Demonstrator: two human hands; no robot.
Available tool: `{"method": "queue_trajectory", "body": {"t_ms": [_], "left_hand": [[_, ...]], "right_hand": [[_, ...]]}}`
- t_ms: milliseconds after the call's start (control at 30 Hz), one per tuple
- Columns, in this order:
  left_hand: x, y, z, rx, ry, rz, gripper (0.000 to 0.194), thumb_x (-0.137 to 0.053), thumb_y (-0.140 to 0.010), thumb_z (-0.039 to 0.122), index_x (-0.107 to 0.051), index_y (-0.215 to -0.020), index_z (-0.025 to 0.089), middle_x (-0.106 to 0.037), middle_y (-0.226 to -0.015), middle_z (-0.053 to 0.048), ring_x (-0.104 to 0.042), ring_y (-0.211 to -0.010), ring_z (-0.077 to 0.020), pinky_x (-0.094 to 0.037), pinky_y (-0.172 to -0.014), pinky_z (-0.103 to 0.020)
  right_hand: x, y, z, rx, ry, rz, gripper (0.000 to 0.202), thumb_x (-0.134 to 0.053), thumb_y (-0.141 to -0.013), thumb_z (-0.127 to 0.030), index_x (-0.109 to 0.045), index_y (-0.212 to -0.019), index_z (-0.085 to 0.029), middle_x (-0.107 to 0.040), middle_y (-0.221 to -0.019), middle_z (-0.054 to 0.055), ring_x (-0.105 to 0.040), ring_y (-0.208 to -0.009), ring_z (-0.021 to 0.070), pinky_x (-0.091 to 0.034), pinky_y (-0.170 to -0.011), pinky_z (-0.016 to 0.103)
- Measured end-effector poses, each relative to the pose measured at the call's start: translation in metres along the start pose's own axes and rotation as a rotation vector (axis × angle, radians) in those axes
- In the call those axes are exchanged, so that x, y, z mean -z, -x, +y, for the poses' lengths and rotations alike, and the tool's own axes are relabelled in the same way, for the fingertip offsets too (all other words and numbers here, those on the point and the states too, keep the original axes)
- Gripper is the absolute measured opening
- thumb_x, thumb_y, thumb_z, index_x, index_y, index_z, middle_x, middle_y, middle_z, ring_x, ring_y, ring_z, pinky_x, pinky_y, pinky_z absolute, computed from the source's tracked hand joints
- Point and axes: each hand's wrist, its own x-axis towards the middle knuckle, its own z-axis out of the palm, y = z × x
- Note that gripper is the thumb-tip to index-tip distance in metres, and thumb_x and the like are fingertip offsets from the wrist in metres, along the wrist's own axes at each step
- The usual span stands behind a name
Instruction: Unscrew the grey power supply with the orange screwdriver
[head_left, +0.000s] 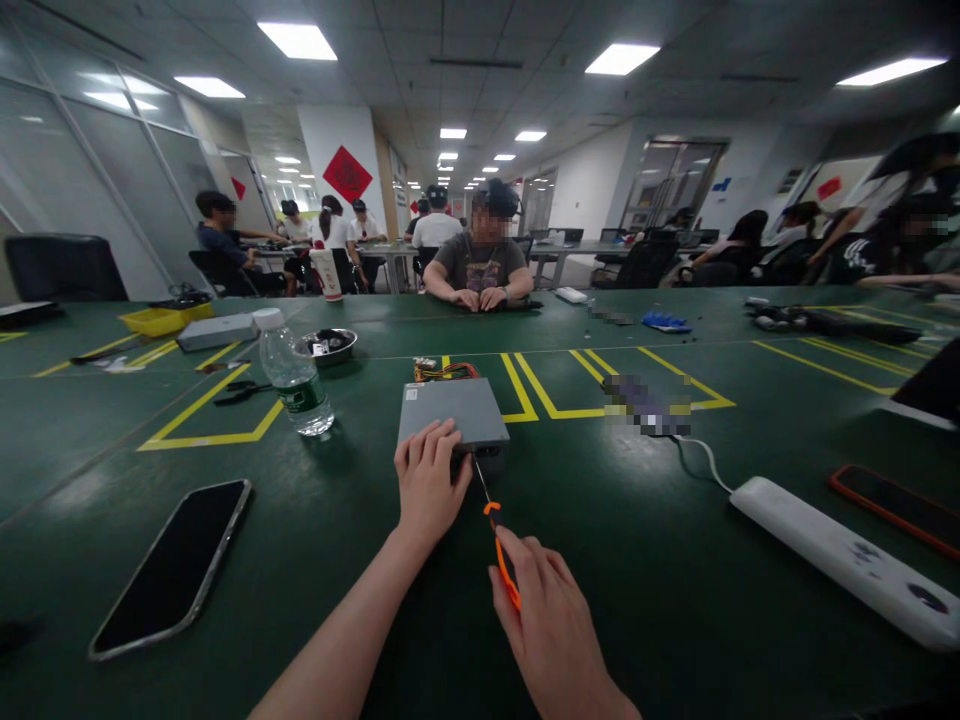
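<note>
A grey metal box point(465, 405) with a socket on its near side lies on the green table, with coloured cables point(450, 371) behind it. My left hand point(431, 478) rests on its near left corner, fingers over the top and thumb at the near side. My right hand point(547, 610) is closed around the orange and black handle of a screwdriver point(504, 565). The screwdriver's thin shaft points up and left, and its tip is at the near side of the box, by my left thumb. Whether the tip sits in a screw is too small to tell.
On the left are a phone point(176, 565), a water bottle point(292, 385), a metal bowl point(341, 347) and a yellow tray point(161, 319). A white power strip point(840, 555) and an orange-edged phone point(900, 508) lie right. Across the table sits a person point(484, 260).
</note>
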Motion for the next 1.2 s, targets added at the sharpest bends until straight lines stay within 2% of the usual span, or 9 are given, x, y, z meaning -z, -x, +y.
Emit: {"method": "queue_trajectory", "body": {"t_ms": [200, 333, 400, 467, 567, 667, 900, 1033, 1200], "left_hand": [[0.003, 0.003, -0.005, -0.069, -0.008, -0.025, 0.026, -0.05, -0.083, 0.025, -0.052, -0.108, 0.024, -0.054, -0.126, -0.003, -0.043, -0.12, -0.0218, -0.026, -0.101, -0.043], [0.004, 0.006, -0.009, -0.115, -0.016, -0.025, 0.032, -0.048, -0.083, 0.023, -0.051, -0.115, 0.023, -0.052, -0.129, -0.004, -0.041, -0.123, -0.0211, -0.023, -0.105, -0.043], [0.006, 0.007, -0.011, -0.138, -0.026, -0.024, 0.035, -0.048, -0.083, 0.022, -0.05, -0.118, 0.023, -0.052, -0.129, -0.005, -0.042, -0.123, -0.0212, -0.022, -0.107, -0.044], [0.009, 0.007, -0.012, -0.166, -0.04, -0.029, 0.038, -0.047, -0.083, 0.021, -0.048, -0.121, 0.023, -0.052, -0.129, -0.006, -0.042, -0.124, -0.0218, -0.021, -0.107, -0.046], [0.011, 0.007, -0.013, -0.207, -0.06, -0.044, 0.04, -0.046, -0.083, 0.019, -0.046, -0.123, 0.021, -0.051, -0.13, -0.008, -0.04, -0.126, -0.0222, -0.021, -0.107, -0.047], [0.011, 0.006, -0.013, -0.233, -0.065, -0.042, 0.041, -0.046, -0.082, 0.018, -0.046, -0.124, 0.021, -0.052, -0.129, -0.008, -0.041, -0.125, -0.0215, -0.024, -0.106, -0.045], [0.01, 0.004, -0.012, -0.196, -0.056, -0.059, 0.04, -0.048, -0.081, 0.018, -0.047, -0.122, 0.021, -0.054, -0.126, -0.007, -0.045, -0.121, -0.0209, -0.03, -0.102, -0.041], [0.008, 0.004, -0.011, -0.174, -0.052, -0.074, 0.04, -0.048, -0.082, 0.018, -0.046, -0.122, 0.021, -0.053, -0.127, -0.007, -0.044, -0.121, -0.0211, -0.028, -0.102, -0.041], [0.005, 0.004, -0.011, -0.157, -0.044, -0.053, 0.037, -0.048, -0.082, 0.019, -0.048, -0.119, 0.023, -0.055, -0.125, -0.006, -0.046, -0.119, -0.0215, -0.028, -0.1, -0.041]], "right_hand": [[0.01, -0.009, 0.003, 0.157, 0.135, 0.011, 0.031, -0.046, -0.082, -0.009, -0.054, -0.11, -0.018, -0.057, -0.106, 0.016, -0.06, -0.079, 0.0219, -0.049, -0.064, 0.034], [0.015, -0.02, 0.012, 0.407, 0.045, -0.058, 0.014, -0.058, -0.08, -0.021, -0.058, -0.094, -0.019, -0.06, -0.108, 0.01, -0.056, -0.071, 0.0176, -0.048, -0.061, 0.03], [0.017, -0.024, 0.019, 0.5, -0.037, -0.08, 0.014, -0.057, -0.083, -0.032, -0.058, -0.084, -0.018, -0.062, -0.104, 0.01, -0.057, -0.071, 0.0177, -0.048, -0.061, 0.03], [0.018, -0.027, 0.025, 0.552, -0.116, -0.14, 0.023, -0.051, -0.084, -0.037, -0.058, -0.089, -0.016, -0.06, -0.106, 0.014, -0.059, -0.077, 0.0199, -0.049, -0.064, 0.031], [0.019, -0.028, 0.034, 0.631, -0.207, -0.232, 0.032, -0.043, -0.084, -0.03, -0.053, -0.107, -0.011, -0.057, -0.112, 0.02, -0.06, -0.084, 0.0209, -0.049, -0.068, 0.031], [0.012, -0.027, 0.041, 0.738, -0.25, -0.19, 0.029, -0.038, -0.087, -0.027, -0.054, -0.104, -0.01, -0.061, -0.107, 0.016, -0.061, -0.07, 0.017, -0.049, -0.061, 0.029], [0.003, -0.028, 0.049, 0.669, -0.415, -0.111, 0.037, -0.034, -0.093, -0.043, -0.054, -0.099, -0.013, -0.064, -0.101, 0.013, -0.063, -0.077, 0.0152, -0.05, -0.065, 0.027], [0.014, -0.033, 0.053, 0.7, -0.356, -0.17, 0.032, -0.033, -0.094, -0.036, -0.051, -0.113, -0.02, -0.062, -0.108, 0.012, -0.061, -0.091, 0.016, -0.051, -0.071, 0.027], [0.008, -0.032, 0.055, 0.735, -0.368, -0.089, 0.027, -0.035, -0.095, -0.032, -0.057, -0.093, -0.017, -0.066, -0.102, 0.009, -0.062, -0.082, 0.0115, -0.05, -0.072, 0.023]]}}
